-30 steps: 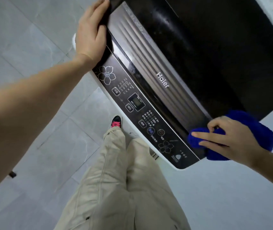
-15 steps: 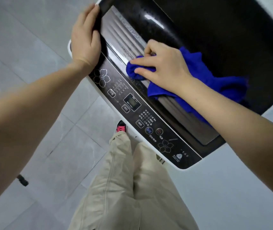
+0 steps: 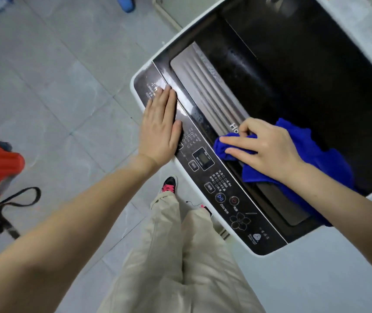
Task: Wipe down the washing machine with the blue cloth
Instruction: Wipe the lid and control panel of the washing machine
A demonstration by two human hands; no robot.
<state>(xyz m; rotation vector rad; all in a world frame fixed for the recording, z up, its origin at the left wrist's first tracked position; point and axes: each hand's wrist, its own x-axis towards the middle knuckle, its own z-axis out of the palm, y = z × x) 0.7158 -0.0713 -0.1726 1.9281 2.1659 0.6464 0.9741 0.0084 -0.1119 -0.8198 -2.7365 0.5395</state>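
Two trouser legs [image 3: 158, 256] fill the bottom centre of the frame, with a black and pink shoe [image 3: 169, 185] just above them. We are standing close against the front of the washing machine [image 3: 316, 86], which runs from the lower right to the upper right.

Our hands are apart. The left hand [image 3: 160, 129], at centre, lies flat with straight fingers on the upper-left end of the control panel [image 3: 221, 190] and holds nothing. The right hand [image 3: 264, 147], right of centre, grips the blue cloth [image 3: 316, 150]. Its thumb and fingers pinch a bunched wad that sits on the ribbed grey strip [image 3: 203, 86], just above the panel's display. The rest of the cloth trails toward the lower right, under the wrist and over the dark lid [image 3: 270, 59].

We judge the step in hand to be wiping that strip. To do it well, we should run the wad along the ribs, not across them, so the pile gets into the grooves. We should also press with flat fingers rather than fingertips. The left palm makes a good brace, but it covers some of the panel's markings, so we should lean lightly and press no button. The loose tail would be better gathered in. Farther up, the lid shows a pale, dusty sheen, which likely needs long overlapping passes.
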